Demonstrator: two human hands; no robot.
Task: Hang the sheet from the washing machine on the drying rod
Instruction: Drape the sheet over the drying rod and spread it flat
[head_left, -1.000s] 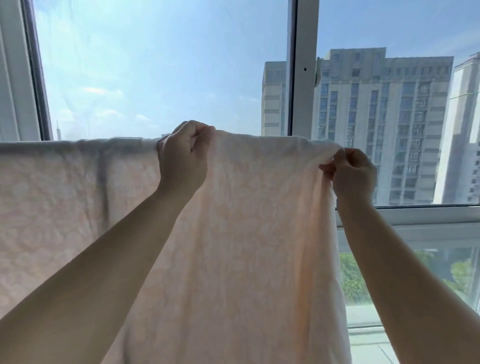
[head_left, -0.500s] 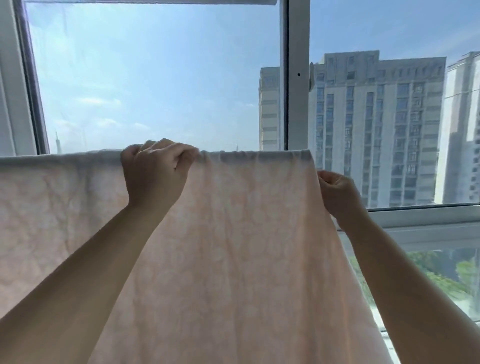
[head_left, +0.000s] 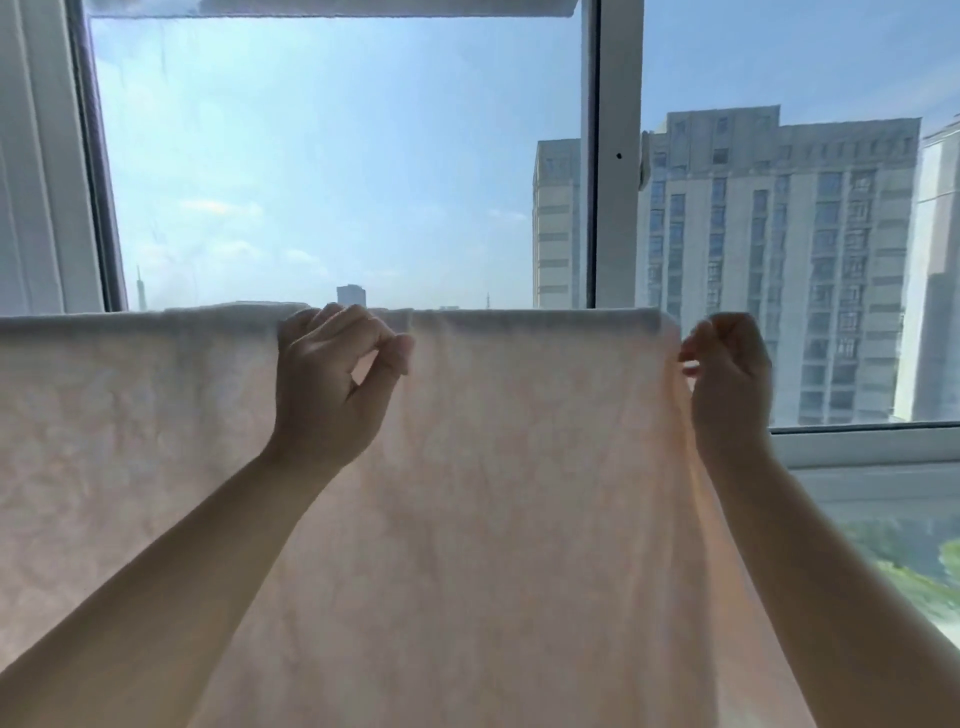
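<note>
**Sheet draped, both hands at its top edge**

Your sheet (head_left: 519, 493) hangs across the frame in front of the window (head_left: 337, 156), pale pink with a faint pattern, backlit. Its top fold runs level from the left edge of view to just right of the white mullion (head_left: 613, 208). The rod itself is hidden under the fold; you can't see it.

Your left hand (head_left: 332, 384) is up at the top fold, fingers curled. Thumb and forefinger tips meet near the edge, a small gap showing inside the loop. Whether cloth sits between them, can't tell.

Your right hand (head_left: 727, 379) is at the sheet's right side edge, just below the top corner. Fingers bunched, tips pinching the edge of the sheet.

Both forearms reach up from the bottom corners, bare.

Beyond the glass: a tall grey tower block (head_left: 779, 260) at right, sky at left, green treetops (head_left: 909, 556) low right.
</note>
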